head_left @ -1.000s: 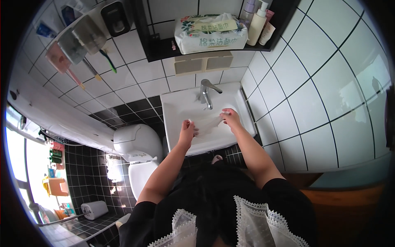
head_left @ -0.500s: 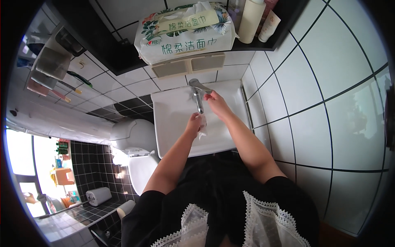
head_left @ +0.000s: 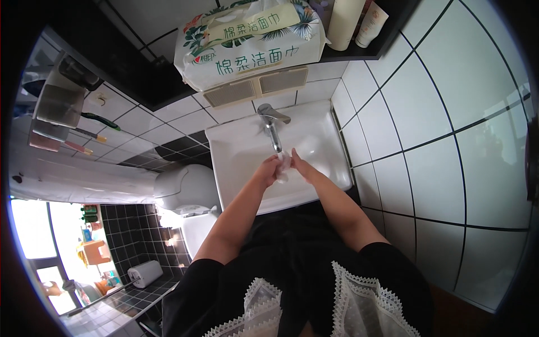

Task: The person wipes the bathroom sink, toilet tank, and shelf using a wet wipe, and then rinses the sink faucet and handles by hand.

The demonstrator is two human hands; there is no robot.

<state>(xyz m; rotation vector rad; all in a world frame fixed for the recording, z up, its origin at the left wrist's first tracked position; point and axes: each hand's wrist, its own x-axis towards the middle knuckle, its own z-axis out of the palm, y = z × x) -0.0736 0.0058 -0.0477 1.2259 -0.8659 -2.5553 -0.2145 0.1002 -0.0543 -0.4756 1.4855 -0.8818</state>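
Note:
My left hand [head_left: 269,169] is closed on a thin white wipe [head_left: 284,166], crumpled and half see-through, just under the tap's spout. Beside it, my right hand [head_left: 301,167] touches the wipe's right edge with its thumb up and apart from the other fingers, which are partly hidden. The chrome tap [head_left: 273,133] has its lever [head_left: 279,117] swung out to the right, with no hand on it. What looks like water runs from the spout onto the wipe. Both hands are over the white washbasin [head_left: 238,194].
Above the basin, a black shelf [head_left: 368,54] carries a large pack of face wipes [head_left: 252,48], a cream bottle [head_left: 343,25] and a white tube [head_left: 371,26]. Toothbrushes hang in a wall holder [head_left: 59,104] at left. A grey bin [head_left: 185,187] stands left of the basin; tiled wall [head_left: 426,168] rises at right.
My right hand has let go of the tap lever and come down beside the wipe. Water now seems to flow from the spout. My left hand has kept hold of the wipe.

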